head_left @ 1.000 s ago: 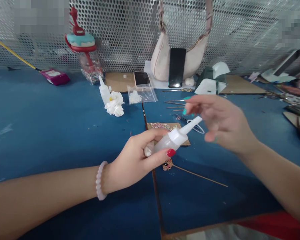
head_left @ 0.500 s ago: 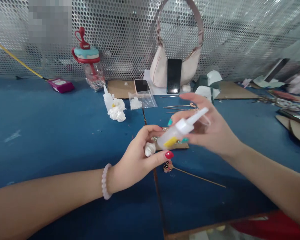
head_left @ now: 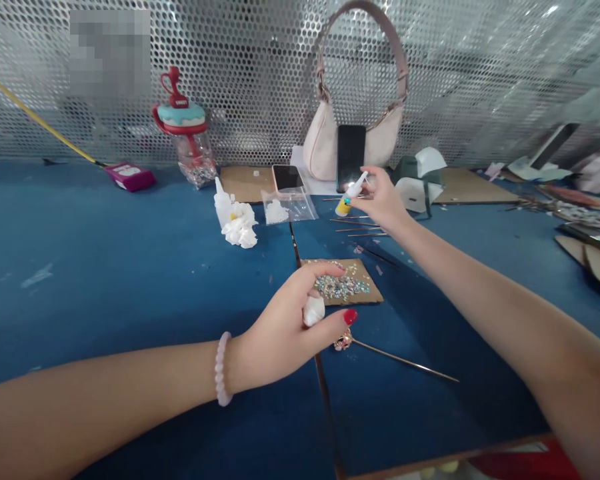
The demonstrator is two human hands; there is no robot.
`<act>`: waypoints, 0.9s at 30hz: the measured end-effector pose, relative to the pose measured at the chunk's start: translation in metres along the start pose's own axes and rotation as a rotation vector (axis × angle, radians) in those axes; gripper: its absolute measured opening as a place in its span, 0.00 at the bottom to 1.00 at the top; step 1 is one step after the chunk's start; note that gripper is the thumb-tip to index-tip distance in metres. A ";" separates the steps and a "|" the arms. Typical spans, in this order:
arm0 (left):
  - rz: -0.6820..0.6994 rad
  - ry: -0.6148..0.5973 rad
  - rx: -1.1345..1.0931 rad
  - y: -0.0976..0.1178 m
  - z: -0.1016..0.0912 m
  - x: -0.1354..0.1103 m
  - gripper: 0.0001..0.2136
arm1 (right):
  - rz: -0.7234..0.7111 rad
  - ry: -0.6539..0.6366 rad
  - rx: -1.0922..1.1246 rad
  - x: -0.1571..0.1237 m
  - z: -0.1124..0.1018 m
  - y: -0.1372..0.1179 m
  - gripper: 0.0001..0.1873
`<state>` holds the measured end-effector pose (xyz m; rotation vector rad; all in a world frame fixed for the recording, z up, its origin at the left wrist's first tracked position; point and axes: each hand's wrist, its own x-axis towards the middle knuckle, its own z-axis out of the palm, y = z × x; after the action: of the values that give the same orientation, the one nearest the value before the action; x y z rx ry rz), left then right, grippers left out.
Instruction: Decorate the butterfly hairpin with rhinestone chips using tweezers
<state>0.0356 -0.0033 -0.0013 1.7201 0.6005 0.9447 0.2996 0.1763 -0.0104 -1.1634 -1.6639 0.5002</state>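
A small bottle, white with a yellow label, is at the far part of the table, right of the middle. It leans, its pointed nozzle up and to the right. The right hand holds it between thumb and fingers; whether its base touches the table I cannot tell. Just nearer, several thin metal sticks lie roughly side by side.

Toward the near side is a piece of cardboard, with many small shiny beads spread over it. The left hand is at its near left edge, thumb and forefinger wide apart, a white wad held within the curled hand. Just beyond the thumb lies a hairpin, its ornate head at the left, its long stem running right and slightly nearer.

Farther off to the left, a second bottle leans beside crumpled white tissue. Right of these lies a clear bag with white bits inside, and just behind it a phone lies flat. A dark phone stands against a pale handbag at the far side. At the far left are a cup with a blue and red lid and a purple object on a yellow cord.
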 end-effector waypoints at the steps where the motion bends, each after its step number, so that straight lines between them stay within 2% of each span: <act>1: 0.011 0.002 0.005 0.000 0.000 0.000 0.15 | -0.005 0.000 -0.029 0.001 0.000 0.004 0.37; 6: -0.005 0.003 0.013 -0.002 -0.002 0.001 0.16 | -0.049 -0.031 -0.169 0.000 -0.003 0.008 0.40; 10: -0.043 -0.010 -0.026 0.000 -0.002 0.001 0.13 | -0.132 0.058 -0.294 -0.010 -0.012 -0.011 0.42; 11: -0.055 -0.013 -0.044 0.000 -0.002 0.001 0.12 | -0.178 0.102 -0.334 -0.014 -0.014 -0.020 0.39; 14: -0.079 -0.022 -0.105 0.001 -0.002 0.000 0.11 | -0.548 0.196 -0.596 -0.033 -0.016 -0.055 0.31; 16: -0.082 -0.020 -0.152 0.001 -0.003 0.000 0.12 | -0.826 0.086 -0.612 -0.052 -0.012 -0.079 0.31; 18: -0.076 -0.008 -0.208 0.001 -0.003 0.000 0.13 | -0.980 -0.051 -0.622 -0.075 -0.005 -0.099 0.30; 21: -0.047 -0.015 -0.288 0.001 -0.003 -0.002 0.17 | -1.226 -0.272 -0.649 -0.107 0.004 -0.120 0.23; 24: -0.021 -0.082 -0.337 0.002 -0.002 -0.005 0.22 | -1.332 -0.367 -0.670 -0.124 0.008 -0.130 0.20; 27: -0.010 -0.110 -0.352 0.002 0.000 -0.007 0.24 | -1.312 -0.356 -0.643 -0.127 0.007 -0.132 0.16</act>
<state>0.0318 -0.0094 -0.0019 1.4410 0.3456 0.8834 0.2374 0.0080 0.0256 -0.1485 -2.5520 -0.7416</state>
